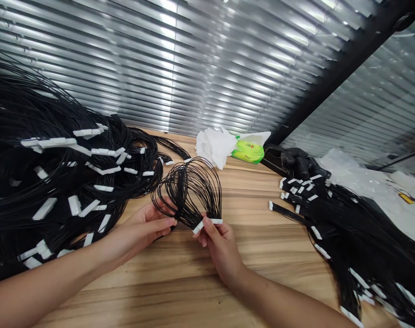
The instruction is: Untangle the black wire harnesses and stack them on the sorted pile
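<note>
A looped bundle of thin black wires (pixel 190 187), a wire harness with white connectors, is held up between both hands over the wooden table (pixel 180 282). My left hand (pixel 153 223) pinches the bundled wires at the left side of the loop, thumb on top. With thumb and fingers my right hand (pixel 214 237) grips two white connectors (pixel 207 223) at the wire ends, set side by side at an angle. The wires fan out in an arc above the fingers. My right fingers are partly hidden beneath the connectors.
Left of me lies a large heap of black wire harnesses (pixel 64 182) with white connectors. Another pile (pixel 351 232) covers the table's right side. At the back are crumpled white tissue (pixel 214 146), a green tissue pack (pixel 248 149) and a dark object (pixel 293 161), before metallic blinds (pixel 180 64).
</note>
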### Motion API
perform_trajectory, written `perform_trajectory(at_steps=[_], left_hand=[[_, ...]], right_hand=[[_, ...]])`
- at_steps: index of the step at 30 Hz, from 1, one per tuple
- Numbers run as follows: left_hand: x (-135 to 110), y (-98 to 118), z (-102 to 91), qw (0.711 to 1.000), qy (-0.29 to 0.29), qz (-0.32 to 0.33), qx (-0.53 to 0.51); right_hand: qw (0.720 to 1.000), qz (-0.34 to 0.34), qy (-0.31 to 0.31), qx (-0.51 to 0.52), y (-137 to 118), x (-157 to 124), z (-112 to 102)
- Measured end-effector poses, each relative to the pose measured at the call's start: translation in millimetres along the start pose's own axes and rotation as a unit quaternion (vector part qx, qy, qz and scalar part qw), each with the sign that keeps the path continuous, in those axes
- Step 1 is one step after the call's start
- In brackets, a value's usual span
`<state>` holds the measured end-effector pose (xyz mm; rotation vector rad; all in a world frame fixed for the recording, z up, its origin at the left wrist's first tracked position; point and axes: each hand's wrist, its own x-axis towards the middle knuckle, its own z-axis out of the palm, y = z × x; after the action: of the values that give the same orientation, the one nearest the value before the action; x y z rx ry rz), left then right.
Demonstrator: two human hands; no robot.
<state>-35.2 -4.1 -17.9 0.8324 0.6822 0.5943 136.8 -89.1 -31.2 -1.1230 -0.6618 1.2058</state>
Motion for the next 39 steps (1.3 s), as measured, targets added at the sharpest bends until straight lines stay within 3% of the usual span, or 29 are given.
perform_trajectory(at_steps=[30, 39], left_hand=[[-4.2, 3.1, 0.6, 0.999, -0.012, -0.026, -0.015], [-0.8, -2.1, -0.3, 0.999, -0.014, 0.044, -0.006]], right_hand=[[1.0, 0.005, 0.012, -0.002, -1.4, -0.6, 0.9], [1.0, 0.0, 0.01, 0.004, -2.0, -0.4, 1.9]])
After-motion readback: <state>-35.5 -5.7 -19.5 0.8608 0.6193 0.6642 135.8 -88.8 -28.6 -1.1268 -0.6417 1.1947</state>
